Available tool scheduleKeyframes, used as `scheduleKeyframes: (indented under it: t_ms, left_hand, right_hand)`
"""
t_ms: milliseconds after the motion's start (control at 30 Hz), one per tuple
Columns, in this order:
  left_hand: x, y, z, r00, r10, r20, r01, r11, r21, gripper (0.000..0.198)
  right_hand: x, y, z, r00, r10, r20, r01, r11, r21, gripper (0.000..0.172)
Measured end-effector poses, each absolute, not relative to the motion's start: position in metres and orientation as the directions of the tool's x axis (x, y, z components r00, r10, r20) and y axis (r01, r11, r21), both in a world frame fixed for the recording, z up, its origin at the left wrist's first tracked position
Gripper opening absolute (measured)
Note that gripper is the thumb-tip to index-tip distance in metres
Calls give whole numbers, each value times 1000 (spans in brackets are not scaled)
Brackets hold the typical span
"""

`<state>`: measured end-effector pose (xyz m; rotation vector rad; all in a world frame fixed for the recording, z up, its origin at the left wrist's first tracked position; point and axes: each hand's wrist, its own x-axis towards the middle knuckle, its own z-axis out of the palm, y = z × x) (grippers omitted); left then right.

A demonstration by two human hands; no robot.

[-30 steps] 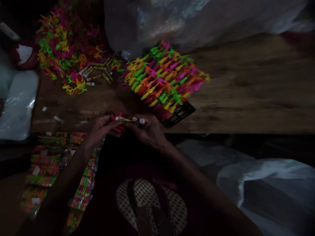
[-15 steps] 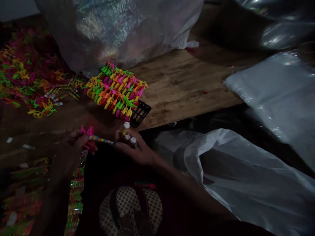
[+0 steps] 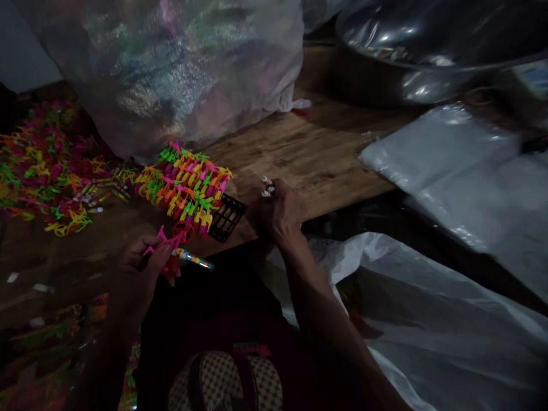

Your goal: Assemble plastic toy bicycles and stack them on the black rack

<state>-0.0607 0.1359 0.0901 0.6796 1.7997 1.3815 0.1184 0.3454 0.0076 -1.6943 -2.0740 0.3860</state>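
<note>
My left hand [image 3: 143, 265] is closed on a pink plastic toy piece [image 3: 165, 240]. A slim clear tube [image 3: 194, 260] with colourful beads or candies inside sticks out of that piece to the right. Red plastic parts, one of them ring-shaped, show beside these fingers. My right hand [image 3: 286, 211], by the bench edge, is wrapped round several small tubes [image 3: 268, 187], whose pale ends poke out past the fingers. Between the hands stands a black slotted rack [image 3: 229, 217], its left part filled with rows of bright assembled toys [image 3: 184, 185].
Loose neon plastic pieces [image 3: 51, 165] are heaped at the left, with filled tubes [image 3: 103, 191] beside them. A big plastic sack [image 3: 205, 74] stands behind the rack. A dark basin [image 3: 377, 80], flat plastic bags [image 3: 428, 160] and an open white sack [image 3: 428, 297] lie to the right.
My right hand has moved away from the tube in my left hand, rightward and up over the bench, still holding its small tubes. The left hand keeps the pink toy; the view has shifted.
</note>
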Motion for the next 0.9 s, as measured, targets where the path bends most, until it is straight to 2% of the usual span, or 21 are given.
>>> scheduleKeyframes:
  t_ms: [133,267,367,433,500,600,667,733,800,900]
  left_hand:
    - [-62,144,90,-583,773,-250,-49,273,961,21]
    - [-61,154,103,-643,728,-237,-60,260,964,25]
    - [-58,165,114,-648,728,-224,-33,267,963,27]
    - [-55,172,117,-623,752,-215,-1,274,962,27]
    - [-53,179,117,-616,767,-181,44,263,964,27]
    - [-53,187,116,-649,755,-89,134,230,964,24]
    - [-53,192,115,-683,730,-35,175,210,962,24]
    - [-52,196,115,-708,706,-20,172,199,965,26]
    - [-49,198,115,-714,700,-24,154,190,970,28]
    - [-42,197,114,-687,727,17,176,144,974,26]
  right_hand:
    - [90,365,0,-187,956,228,880,266,-394,31]
    - [72,389,-6,-57,974,221,881,153,-448,44]
    - [69,404,-4,-70,979,193,870,154,-468,61]
    - [72,406,3,-99,983,154,856,163,-490,63]
    - [78,397,16,-108,979,172,821,186,-541,57]
    - [92,360,48,-96,897,431,732,357,-580,37]
    - [100,324,73,-189,794,578,657,540,-526,30]
    - [105,290,93,-373,685,626,478,720,-503,22]
    - [104,265,102,-441,624,646,352,782,-515,15]
    - [95,252,93,-514,587,625,338,808,-482,22]
